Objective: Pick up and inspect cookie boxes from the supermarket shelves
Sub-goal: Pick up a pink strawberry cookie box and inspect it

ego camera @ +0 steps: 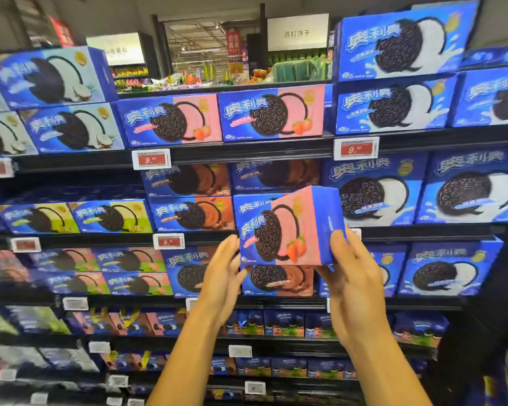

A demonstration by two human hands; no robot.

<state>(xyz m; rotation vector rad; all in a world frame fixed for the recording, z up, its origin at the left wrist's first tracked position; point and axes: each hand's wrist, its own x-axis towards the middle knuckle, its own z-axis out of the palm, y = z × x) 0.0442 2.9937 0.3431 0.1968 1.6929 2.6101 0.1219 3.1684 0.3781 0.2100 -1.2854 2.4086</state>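
My right hand [354, 276] gripped the light, stiff strawberry cookie box [288, 227] by its end; my left hand [223, 273], fingers relaxed, touched the other.

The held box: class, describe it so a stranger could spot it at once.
Start at the shelves of blue cookie boxes. In front of them, mid-frame, two hands lift one box. Alone off the shelf, it is tilted, half pink, with strawberries.
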